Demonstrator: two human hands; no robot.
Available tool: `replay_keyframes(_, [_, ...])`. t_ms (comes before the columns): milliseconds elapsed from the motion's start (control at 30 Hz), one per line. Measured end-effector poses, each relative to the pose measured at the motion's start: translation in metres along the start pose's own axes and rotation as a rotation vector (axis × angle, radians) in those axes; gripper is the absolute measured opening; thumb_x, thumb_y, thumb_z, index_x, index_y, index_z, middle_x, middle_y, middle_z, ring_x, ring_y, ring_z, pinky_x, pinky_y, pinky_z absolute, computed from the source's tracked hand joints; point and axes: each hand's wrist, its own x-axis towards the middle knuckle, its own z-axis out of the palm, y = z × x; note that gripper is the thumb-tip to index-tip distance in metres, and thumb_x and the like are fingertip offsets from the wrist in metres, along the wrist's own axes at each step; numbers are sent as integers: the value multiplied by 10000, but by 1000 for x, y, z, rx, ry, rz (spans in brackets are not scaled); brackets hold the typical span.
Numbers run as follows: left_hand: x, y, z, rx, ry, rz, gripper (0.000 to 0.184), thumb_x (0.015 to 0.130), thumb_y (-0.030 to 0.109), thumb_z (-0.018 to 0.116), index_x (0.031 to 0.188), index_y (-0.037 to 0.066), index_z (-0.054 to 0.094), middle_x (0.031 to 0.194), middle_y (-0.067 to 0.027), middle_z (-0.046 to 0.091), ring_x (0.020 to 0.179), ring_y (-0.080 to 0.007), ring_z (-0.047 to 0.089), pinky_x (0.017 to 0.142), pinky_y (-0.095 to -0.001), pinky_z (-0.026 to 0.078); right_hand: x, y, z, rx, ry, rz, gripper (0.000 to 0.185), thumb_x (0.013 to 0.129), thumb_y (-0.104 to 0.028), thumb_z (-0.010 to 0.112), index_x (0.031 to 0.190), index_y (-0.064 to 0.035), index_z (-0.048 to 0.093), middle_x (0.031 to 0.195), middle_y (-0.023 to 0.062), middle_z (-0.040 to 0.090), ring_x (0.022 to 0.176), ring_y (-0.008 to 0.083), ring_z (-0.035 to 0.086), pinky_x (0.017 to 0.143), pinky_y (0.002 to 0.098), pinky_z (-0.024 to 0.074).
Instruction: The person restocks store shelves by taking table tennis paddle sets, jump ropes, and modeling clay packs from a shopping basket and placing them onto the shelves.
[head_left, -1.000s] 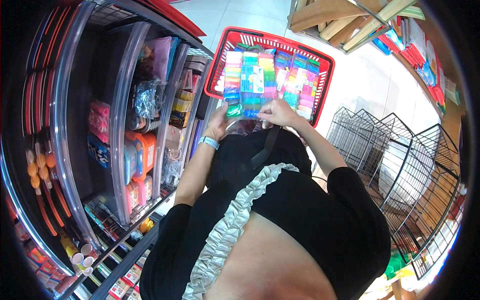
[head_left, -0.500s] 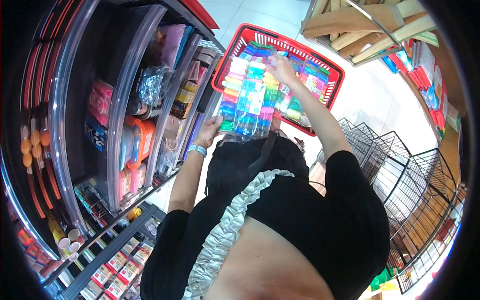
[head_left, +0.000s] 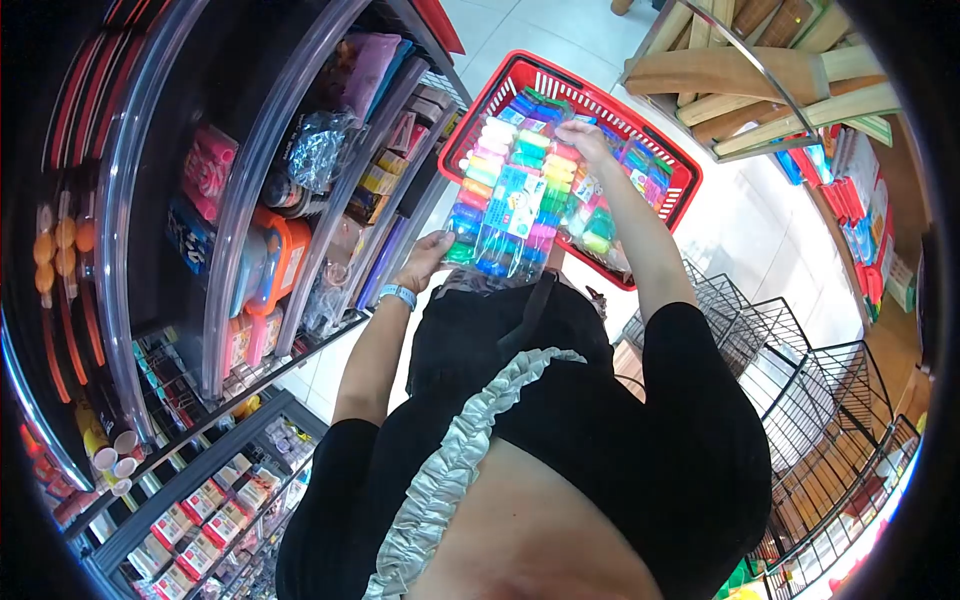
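Note:
A clear plastic pack of brightly coloured pieces [head_left: 512, 205], with a printed label in its middle, is tilted up over the near side of a red shopping basket [head_left: 672, 120]. My left hand [head_left: 428, 258] grips its lower left corner, thumb on the front. At the upper right edge of that pack, my right hand [head_left: 588, 142] has thumb and fingers closed on the plastic. More colourful packs [head_left: 640, 168] lie in the basket behind and to the right. The fingers behind the pack are hidden.
Dark shelves [head_left: 180, 330] with clear front strips and packaged goods rise on my left. On the right stand black wire baskets [head_left: 820, 420] and a wire-fronted bin of wooden pieces [head_left: 780, 75]. Pale floor tiles [head_left: 530, 30] show beyond the basket.
My right hand has shifted slightly along the pack's upper right edge, its fingers now drawn together there. My left hand keeps its corner. The whole view has turned a little.

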Motion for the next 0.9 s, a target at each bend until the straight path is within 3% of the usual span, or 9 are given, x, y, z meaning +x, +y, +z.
replay_keyframes(233, [3, -2, -2, 0, -2, 4, 323, 923, 337, 578, 1106, 70, 588, 985, -6, 638, 881, -97, 612, 783, -293, 526, -12, 2, -3, 338, -127, 1, 229, 854, -111, 649, 1060, -23, 602, 1005, 55, 634, 955, 137, 600, 839, 276, 486])
replay_keyframes(467, [6, -2, -4, 26, 9, 14, 342, 918, 344, 583, 1122, 70, 583, 1001, -16, 631, 899, -113, 609, 787, -299, 525, -14, 10, -6, 526, -95, 23, 260, 829, -95, 681, 1064, -7, 610, 989, 64, 647, 908, 153, 623, 810, 282, 506])
replay_keyframes(533, [4, -1, -2, 24, 20, 2, 299, 923, 338, 576, 1085, 87, 591, 961, 7, 631, 867, -95, 613, 779, -284, 525, -16, 10, -1, 494, 14, 28, 223, 806, -64, 699, 1012, -1, 641, 929, 66, 665, 836, 159, 641, 759, 276, 522])
replay_keyframes(733, [1, -1, 1, 24, 17, -2, 312, 926, 335, 572, 1107, 82, 591, 968, 5, 641, 866, -93, 621, 784, -284, 524, 7, 33, 10, -24, 269, -89, 166, 764, -83, 736, 901, -2, 688, 874, 63, 686, 782, 134, 635, 716, 257, 503])
replay_keyframes(900, [1, -5, 0, 6, 18, 3, 319, 927, 329, 571, 1101, 63, 589, 963, -8, 641, 860, -99, 619, 789, -288, 519, 4, 37, 8, -433, 455, -83, 269, 761, -257, 721, 862, -10, 697, 813, 89, 693, 764, 161, 644, 724, 303, 494])
